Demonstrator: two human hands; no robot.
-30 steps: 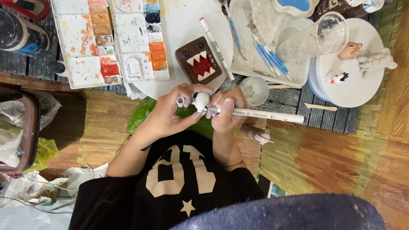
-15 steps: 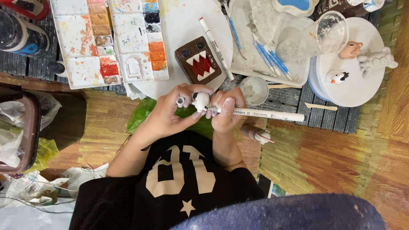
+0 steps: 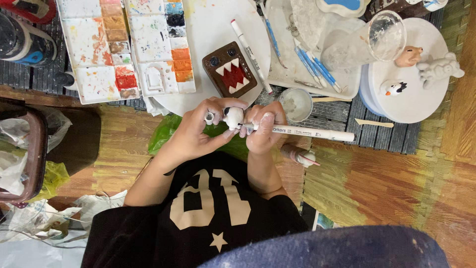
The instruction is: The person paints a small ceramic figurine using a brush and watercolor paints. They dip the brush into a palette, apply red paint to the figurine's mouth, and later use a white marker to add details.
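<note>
Here, left hand [image 3: 198, 131] pinching white figurine [image 3: 232, 117] — right hand [image 3: 262, 130] gripping white marker [image 3: 307, 132]

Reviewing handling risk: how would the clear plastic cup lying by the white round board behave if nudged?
The clear plastic cup lies on its side, so it would probably roll. It looks thin and empty, likely light and easily shifted. It rests against the blue-handled brushes, which may stop it.

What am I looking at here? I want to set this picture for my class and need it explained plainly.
There is no machine: a camera worn on a person's head looks down at their two bare hands. The left hand holds a small white figurine; the right hand holds a white marker pen with its tip at the figurine. Beyond lie two paint palettes, a brown square toothy-mouthed piece, blue brushes, a clear cup and small figures on a white round board.
</note>
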